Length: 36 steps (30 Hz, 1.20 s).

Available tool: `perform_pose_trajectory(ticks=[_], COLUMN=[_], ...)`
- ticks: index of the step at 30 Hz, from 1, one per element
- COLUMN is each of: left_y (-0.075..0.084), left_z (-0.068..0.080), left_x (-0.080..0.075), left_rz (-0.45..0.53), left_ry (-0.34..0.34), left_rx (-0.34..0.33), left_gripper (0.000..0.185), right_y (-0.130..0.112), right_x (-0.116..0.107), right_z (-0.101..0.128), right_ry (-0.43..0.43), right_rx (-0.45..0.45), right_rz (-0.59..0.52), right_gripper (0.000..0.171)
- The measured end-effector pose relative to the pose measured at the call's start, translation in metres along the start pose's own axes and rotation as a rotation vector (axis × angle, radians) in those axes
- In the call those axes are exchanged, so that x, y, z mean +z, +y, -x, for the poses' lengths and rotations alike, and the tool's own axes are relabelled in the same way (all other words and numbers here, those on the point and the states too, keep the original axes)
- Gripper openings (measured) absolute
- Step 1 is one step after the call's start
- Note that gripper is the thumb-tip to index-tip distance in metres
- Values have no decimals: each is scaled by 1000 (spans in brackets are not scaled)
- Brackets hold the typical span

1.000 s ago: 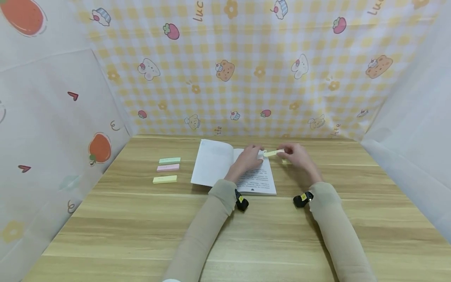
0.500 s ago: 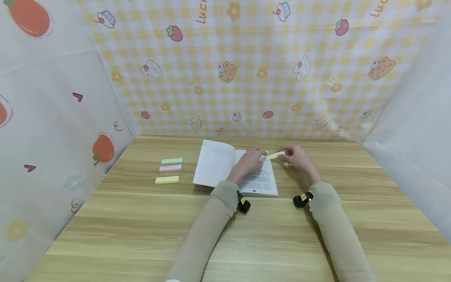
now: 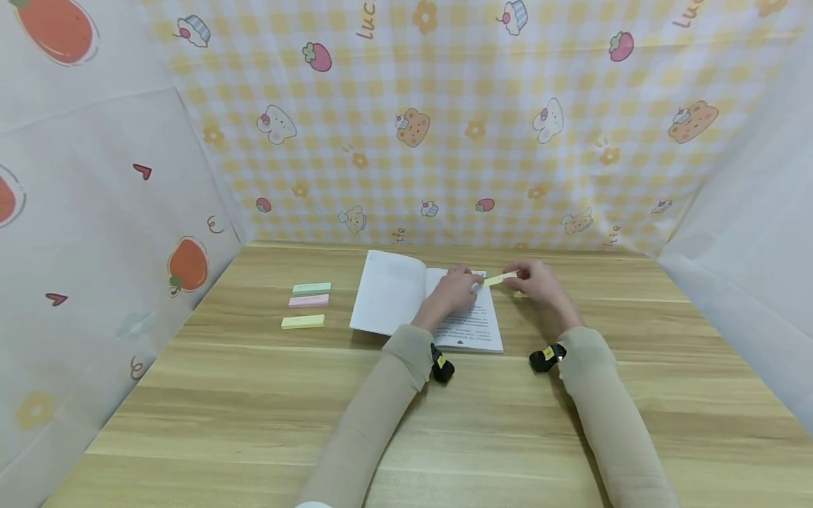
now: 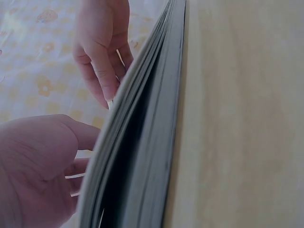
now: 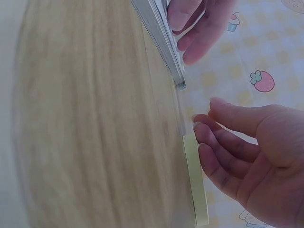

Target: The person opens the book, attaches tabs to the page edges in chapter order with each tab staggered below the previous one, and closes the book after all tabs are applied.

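An open book [image 3: 387, 300] lies on the wooden table, its left leaves raised a little. On its printed right page rests my left hand [image 3: 454, 291], fingers extended to the page's upper right edge, near one end of a pale yellow sticky strip [image 3: 494, 280]. My right hand [image 3: 536, 282] pinches the strip's other end between thumb and fingers, just off the book's right edge. Under that hand, a yellow sticky-note pad [image 5: 197, 183] lies on the table in the right wrist view. The book's page edges [image 4: 156, 114] partly hide the left fingers in the left wrist view.
Green [image 3: 311, 288], pink [image 3: 308, 301] and yellow [image 3: 303, 322] sticky-note pads lie in a column left of the book. A patterned cloth [image 3: 444, 176] hangs behind the table's far edge, with pale cloth walls at both sides.
The sticky strip and my left fingertips have shifted slightly nearer to me along the page's right edge. My right hand keeps its pinch. The head view has turned slightly.
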<state>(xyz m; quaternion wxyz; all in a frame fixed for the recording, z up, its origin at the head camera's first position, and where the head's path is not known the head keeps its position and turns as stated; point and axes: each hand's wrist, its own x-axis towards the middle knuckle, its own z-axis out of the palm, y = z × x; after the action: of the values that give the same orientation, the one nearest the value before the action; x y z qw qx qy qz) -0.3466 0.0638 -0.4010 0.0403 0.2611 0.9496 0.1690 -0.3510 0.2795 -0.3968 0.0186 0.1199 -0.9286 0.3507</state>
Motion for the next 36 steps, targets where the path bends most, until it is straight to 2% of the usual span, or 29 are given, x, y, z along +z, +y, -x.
perform_pose_trajectory(ticks=[9, 18, 28, 33, 36], left_y=[2, 4, 8, 9, 9], left_z=[1, 2, 3, 4, 4], left_x=[1, 3, 4, 2, 2], left_rz=[-66, -71, -105, -118, -133], left_ry=[-25, -19, -44, -52, -56], left_rx=[14, -10, -37, -42, -40], left_gripper=[41, 40, 42, 42, 42], right_y=[1, 0, 1, -3, -8], right_x=[-1, -1, -3, -4, -5], right_z=[1, 1, 2, 1, 1], right_ry=[-10, -11, -14, -16, -46], right_rx=[11, 15, 12, 0, -39], right_rz=[6, -1, -13, 40, 96], right_gripper=[32, 31, 36, 37, 38])
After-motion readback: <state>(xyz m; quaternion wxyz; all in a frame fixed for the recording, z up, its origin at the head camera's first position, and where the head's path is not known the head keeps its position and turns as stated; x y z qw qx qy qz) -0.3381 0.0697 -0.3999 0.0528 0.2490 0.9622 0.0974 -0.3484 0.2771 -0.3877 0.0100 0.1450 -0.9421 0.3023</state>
